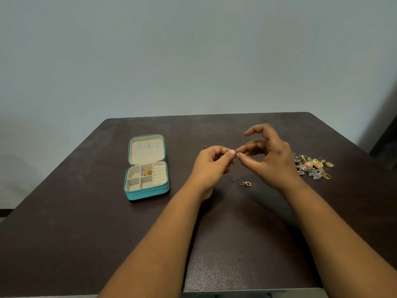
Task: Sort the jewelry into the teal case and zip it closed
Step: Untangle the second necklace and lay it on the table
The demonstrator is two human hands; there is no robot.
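Note:
The teal case [146,193] lies open on the left of the dark table, its cream lid flat behind it. A small gold piece [147,173] sits in its upper middle compartment. My left hand [211,166] and my right hand [268,157] meet above the table's middle, fingertips pinched together on a thin gold chain. The chain's ring pendant [248,184] rests on the table below the hands, and its other end [203,147] shows just left of my left hand. A heap of jewelry [313,166], gold and blue-grey, lies to the right of my right hand.
The dark table [86,222] ends at a pale wall behind. A dark object [386,147] stands at the far right edge beyond the table corner.

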